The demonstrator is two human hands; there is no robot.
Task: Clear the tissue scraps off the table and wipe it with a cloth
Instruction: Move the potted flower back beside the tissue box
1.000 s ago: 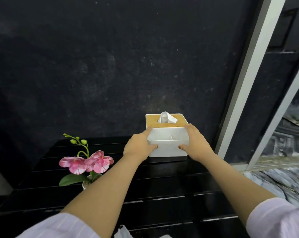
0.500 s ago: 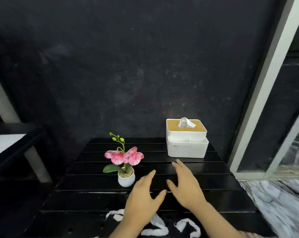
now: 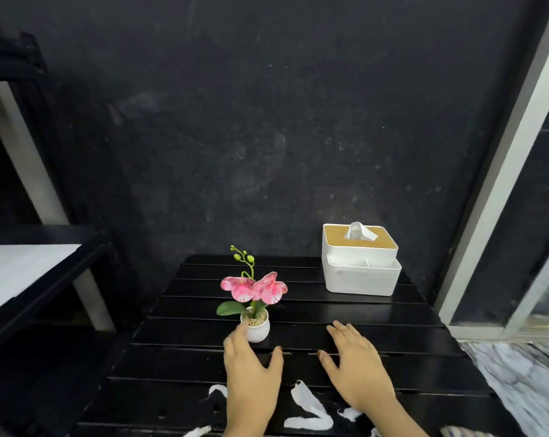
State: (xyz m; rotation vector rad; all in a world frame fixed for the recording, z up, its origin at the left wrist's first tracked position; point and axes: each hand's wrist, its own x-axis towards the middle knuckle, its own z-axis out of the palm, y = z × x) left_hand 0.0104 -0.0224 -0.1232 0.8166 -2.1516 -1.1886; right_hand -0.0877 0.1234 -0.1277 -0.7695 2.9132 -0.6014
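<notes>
White torn tissue scraps [image 3: 308,408] lie strewn along the near edge of the black slatted wooden worktop [image 3: 377,313], some partly hidden under the person's wrists and some running off the bottom of the view. By their look they are very light, soft and limp; I judge they will crumple readily, may drift if swept briskly, and could snag in the gaps between slats. The best hold would be a pinch at the bulkier middle of each strip, or a gathering sweep into one pile. The left hand [image 3: 251,373] is spread open, palm down, holding nothing, its fingertips just beside the small white ceramic pot of the pink artificial orchid [image 3: 255,298]; actual contact with the pot cannot be confirmed. The right hand [image 3: 353,370] is likewise spread and empty, low over the slats, well apart from the white plastic tissue box with the pale wooden lid [image 3: 360,266] standing at the far right corner. No cloth is visible. Clearing appears not yet begun; the orchid pot is top-heavy and could tip if nudged.
</notes>
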